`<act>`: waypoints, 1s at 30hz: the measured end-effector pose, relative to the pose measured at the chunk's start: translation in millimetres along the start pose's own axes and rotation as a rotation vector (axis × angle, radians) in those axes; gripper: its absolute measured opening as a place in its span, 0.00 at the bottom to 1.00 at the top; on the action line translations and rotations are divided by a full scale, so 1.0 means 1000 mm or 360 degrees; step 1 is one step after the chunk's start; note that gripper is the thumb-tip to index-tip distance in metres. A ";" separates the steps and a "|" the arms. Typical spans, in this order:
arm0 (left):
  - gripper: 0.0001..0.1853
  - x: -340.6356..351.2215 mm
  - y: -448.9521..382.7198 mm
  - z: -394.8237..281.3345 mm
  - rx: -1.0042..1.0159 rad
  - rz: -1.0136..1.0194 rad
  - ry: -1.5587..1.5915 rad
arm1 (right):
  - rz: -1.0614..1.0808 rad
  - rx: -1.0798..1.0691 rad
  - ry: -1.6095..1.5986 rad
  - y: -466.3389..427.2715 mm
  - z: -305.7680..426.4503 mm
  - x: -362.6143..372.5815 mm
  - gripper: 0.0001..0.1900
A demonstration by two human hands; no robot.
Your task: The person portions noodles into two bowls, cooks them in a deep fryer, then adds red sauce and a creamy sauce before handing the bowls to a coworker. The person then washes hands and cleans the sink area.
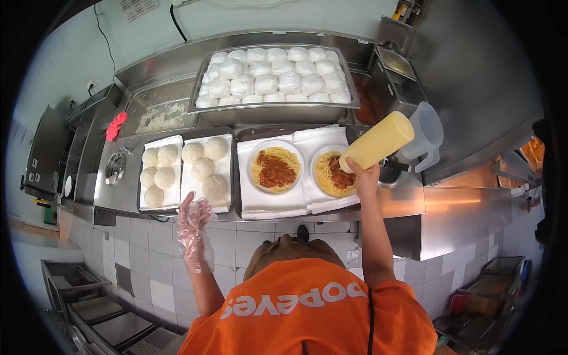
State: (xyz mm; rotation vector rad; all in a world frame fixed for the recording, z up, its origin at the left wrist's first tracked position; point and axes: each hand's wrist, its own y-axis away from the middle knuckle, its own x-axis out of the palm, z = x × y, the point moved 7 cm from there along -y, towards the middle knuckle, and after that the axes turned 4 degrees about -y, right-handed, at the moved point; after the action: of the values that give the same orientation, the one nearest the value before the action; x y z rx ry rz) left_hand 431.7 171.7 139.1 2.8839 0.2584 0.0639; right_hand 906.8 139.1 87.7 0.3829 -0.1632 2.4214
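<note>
My right hand (366,177), bare, grips a yellow squeeze bottle (377,140), tilted with its lower end over the right bowl of spaghetti with red meat sauce (327,177). A second bowl of sauced spaghetti (276,167) stands to its left, on the same paper-lined dark tray (270,208). My left hand (194,230), in a clear plastic glove, is held palm up with fingers apart, near the front edge of another lined tray (231,177). Several round rice mounds (203,169) sit on that tray. The bottle's tip is hidden.
Behind the trays, a large steel pan (275,106) holds many white wrapped portions (266,75). A shallow pan with loose rice (162,116) and a red cloth-like item (116,126) lie left. A translucent measuring jug (425,133) is right, beside a steel wall. Racks stand behind me.
</note>
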 end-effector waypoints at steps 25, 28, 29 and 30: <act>0.25 -0.012 0.009 -0.011 0.0051 -0.0189 0.0063 | 0.0380 0.0300 -0.0375 -0.022 0.013 0.067 0.29; 0.25 -0.022 0.011 -0.014 0.0049 -0.0219 0.0091 | 0.0545 0.0307 -0.0329 -0.012 -0.010 0.119 0.27; 0.25 -0.026 0.012 -0.014 0.0045 -0.0232 0.0104 | 0.0567 0.0348 -0.0281 -0.006 -0.023 0.135 0.27; 0.25 -0.031 0.013 -0.016 0.0052 -0.0241 0.0110 | 0.0627 0.0296 -0.0203 -0.001 -0.030 0.149 0.27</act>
State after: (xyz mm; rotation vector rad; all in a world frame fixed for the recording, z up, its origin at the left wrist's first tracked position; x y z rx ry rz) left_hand 402.1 157.5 156.7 2.8875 0.4936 0.1332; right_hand 791.5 236.4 105.8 0.6412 -0.0730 2.8110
